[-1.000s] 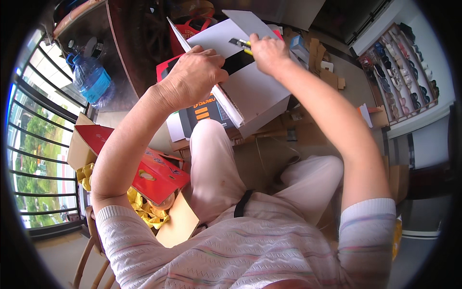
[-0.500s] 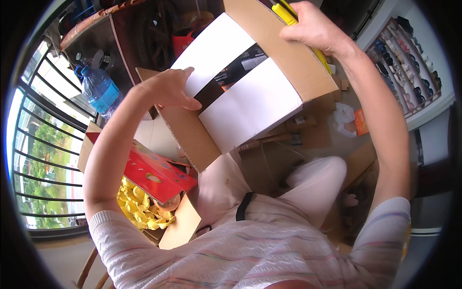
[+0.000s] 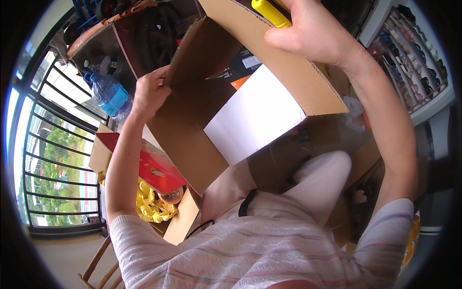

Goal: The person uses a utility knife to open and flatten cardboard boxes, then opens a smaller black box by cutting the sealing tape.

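A cardboard box (image 3: pixel 185 132) with brown and white flaps is tilted up over my lap, its top partly unfolded. My left hand (image 3: pixel 152 91) has its fingers curled round the edge of the raised flap (image 3: pixel 199 55) on the far left. At the far right, my right hand (image 3: pixel 315 36) holds a yellow utility knife (image 3: pixel 270 12), its thumb pressed on the brown right flap (image 3: pixel 284 65). One white flap (image 3: pixel 260 113) still lies across the near part of the opening. Past it, a dark printed package (image 3: pixel 244 63) with an orange patch shows inside; the rest is hidden.
To the left are a red carton (image 3: pixel 159 173), crumpled yellow paper (image 3: pixel 151 204) and a large blue-labelled water bottle (image 3: pixel 110 96) by the barred window (image 3: pixel 60 178). A shoe rack (image 3: pixel 409 62) stands at the far right. Loose cardboard (image 3: pixel 363 166) lies beside my knee.
My left hand has gone from open over the white flaps to gripping the far one, which now stands raised. More of the package inside shows. The box has tilted, and my right hand came slightly nearer.
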The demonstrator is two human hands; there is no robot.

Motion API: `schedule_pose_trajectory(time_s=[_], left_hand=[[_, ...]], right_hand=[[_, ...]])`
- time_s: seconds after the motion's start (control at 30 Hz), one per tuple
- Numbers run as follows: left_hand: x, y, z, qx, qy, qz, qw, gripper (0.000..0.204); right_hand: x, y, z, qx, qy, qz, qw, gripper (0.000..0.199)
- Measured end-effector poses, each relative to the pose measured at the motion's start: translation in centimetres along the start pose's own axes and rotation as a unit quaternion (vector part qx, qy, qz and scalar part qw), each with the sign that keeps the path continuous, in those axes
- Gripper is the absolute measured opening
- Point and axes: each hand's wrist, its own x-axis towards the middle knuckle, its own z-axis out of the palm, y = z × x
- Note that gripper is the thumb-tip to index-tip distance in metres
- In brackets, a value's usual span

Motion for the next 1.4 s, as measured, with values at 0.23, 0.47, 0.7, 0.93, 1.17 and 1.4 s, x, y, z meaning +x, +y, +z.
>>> schedule_pose_trajectory(time_s=[0.23, 0.47, 0.7, 0.93, 1.17, 1.4], left_hand=[[-2.1, 2.9, -3.1, 0.274, 0.191, 0.035, 0.942, 0.029], [-5.0, 8.1, 6.0, 0.136, -0.060, 0.065, 0.987, 0.059], [-9.1, 11.2, 9.6, -0.229, -0.244, 0.104, 0.936, 0.042], [-9.7, 11.1, 15.8, -0.233, -0.292, 0.102, 0.922, 0.080], [-9.5, 5.6, 16.8, 0.086, -0.060, 0.176, 0.979, 0.054], [-11.6, 1.8, 10.7, 0.212, -0.052, -0.105, 0.970, 0.044]], right_hand=[[-1.1, -0.8, 0.8, 0.167, -0.051, 0.089, 0.981, 0.018], [-0.9, -0.9, 2.8, 0.058, -0.020, -0.055, 0.997, 0.018], [-1.3, 0.9, 3.4, -0.074, -0.058, -0.143, 0.985, 0.014], [-1.5, 3.5, 4.2, -0.074, -0.072, -0.170, 0.980, 0.027], [-4.5, 5.5, 2.2, -0.177, -0.170, -0.068, 0.967, 0.044], [-12.7, 8.5, 0.9, -0.161, -0.251, 0.135, 0.945, 0.047]])
